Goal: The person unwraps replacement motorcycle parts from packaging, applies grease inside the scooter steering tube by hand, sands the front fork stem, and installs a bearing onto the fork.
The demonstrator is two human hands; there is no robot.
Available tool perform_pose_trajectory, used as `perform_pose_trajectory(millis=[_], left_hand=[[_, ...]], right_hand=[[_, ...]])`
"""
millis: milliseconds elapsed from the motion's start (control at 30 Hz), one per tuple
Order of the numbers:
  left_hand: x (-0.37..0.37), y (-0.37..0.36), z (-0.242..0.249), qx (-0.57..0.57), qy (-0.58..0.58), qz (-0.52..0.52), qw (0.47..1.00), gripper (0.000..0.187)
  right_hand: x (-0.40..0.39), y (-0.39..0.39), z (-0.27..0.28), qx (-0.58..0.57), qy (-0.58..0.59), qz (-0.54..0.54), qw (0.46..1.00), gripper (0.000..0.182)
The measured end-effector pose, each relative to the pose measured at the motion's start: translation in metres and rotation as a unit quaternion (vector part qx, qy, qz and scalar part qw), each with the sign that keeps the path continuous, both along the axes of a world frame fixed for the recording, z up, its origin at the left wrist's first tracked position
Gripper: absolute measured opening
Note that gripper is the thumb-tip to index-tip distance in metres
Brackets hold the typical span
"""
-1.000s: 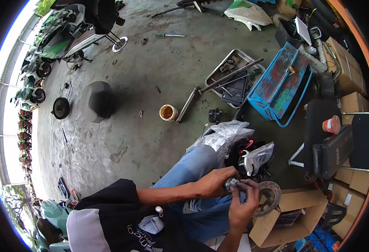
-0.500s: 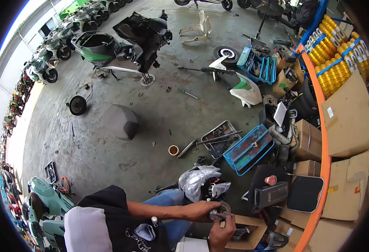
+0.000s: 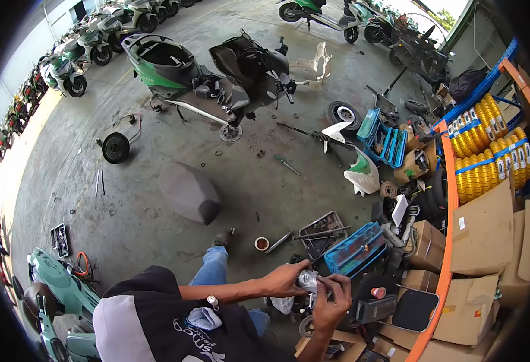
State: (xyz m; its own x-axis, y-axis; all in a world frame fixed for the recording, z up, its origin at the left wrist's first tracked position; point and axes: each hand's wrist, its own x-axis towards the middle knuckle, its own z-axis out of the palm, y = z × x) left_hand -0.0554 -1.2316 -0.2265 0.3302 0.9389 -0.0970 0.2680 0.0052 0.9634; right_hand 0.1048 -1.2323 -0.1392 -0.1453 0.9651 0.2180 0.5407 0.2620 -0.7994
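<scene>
In front of my torso both hands meet at a small bundle in clear, shiny plastic point(image 3: 308, 280); what is inside cannot be made out. My left hand point(image 3: 283, 281) is closed on the bundle's left side. From the right, my right hand point(image 3: 331, 301) pinches it, fingers bent and thumb against the plastic. Below my hands a larger clear plastic bag point(image 3: 283, 304) is partly covered by my left forearm. An open cardboard box point(image 3: 348, 341) with loose parts stands near my right wrist.
A blue metal toolbox point(image 3: 355, 248) sits beyond my hands, beside a parts tray point(image 3: 304, 234) and a small brown-filled cup point(image 3: 261, 244). A scooter seat point(image 3: 189, 192) lies ahead, near a dismantled scooter point(image 3: 150, 66). An orange rack beam point(image 3: 451, 193) with cardboard boxes point(image 3: 481, 223) borders the right.
My hands have risen in the view, and the plastic bundle between them shows more clearly. My view has tilted upward, and one leg now extends forward. A round part seen at my fingers before no longer shows there.
</scene>
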Motion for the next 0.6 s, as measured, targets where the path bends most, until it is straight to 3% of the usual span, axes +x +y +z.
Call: perform_pose_trajectory(millis=[67, 133, 233, 300, 367, 433, 533, 600], left_hand=[[-0.059, 0.015, 0.01, -0.002, -0.013, 0.002, 1.0, 0.06], [-0.108, 0.035, 0.019, 0.006, -0.022, 0.013, 1.0, 0.062], [-0.164, 0.049, 0.029, 0.004, -0.017, 0.022, 1.0, 0.072], [-0.196, 0.053, 0.046, 0.005, -0.022, -0.011, 1.0, 0.076], [-0.221, 0.061, 0.049, -0.021, -0.046, -0.07, 0.996, 0.081], [-0.236, 0.063, 0.044, -0.023, -0.147, -0.014, 0.989, 0.076], [-0.257, 0.077, 0.066, -0.049, -0.19, -0.076, 0.978, 0.062], [-0.259, 0.08, 0.063, -0.075, -0.209, -0.066, 0.973, 0.056]], right_hand=[[-0.055, 0.015, 0.009, 0.002, 0.148, -0.029, 0.989, 0.024], [-0.12, 0.043, 0.033, -0.005, 0.146, -0.044, 0.988, 0.026], [-0.162, 0.06, 0.024, -0.233, 0.092, -0.055, 0.967, 0.031], [-0.185, 0.071, 0.018, -0.11, 0.049, -0.013, 0.993, 0.03], [-0.21, 0.078, 0.026, -0.118, 0.108, -0.044, 0.986, 0.027], [-0.228, 0.088, 0.03, -0.108, 0.166, -0.035, 0.98, 0.033], [-0.232, 0.099, 0.034, -0.143, 0.296, 0.013, 0.944, 0.041], [-0.23, 0.1, 0.04, -0.081, 0.316, 0.013, 0.945, 0.045]])
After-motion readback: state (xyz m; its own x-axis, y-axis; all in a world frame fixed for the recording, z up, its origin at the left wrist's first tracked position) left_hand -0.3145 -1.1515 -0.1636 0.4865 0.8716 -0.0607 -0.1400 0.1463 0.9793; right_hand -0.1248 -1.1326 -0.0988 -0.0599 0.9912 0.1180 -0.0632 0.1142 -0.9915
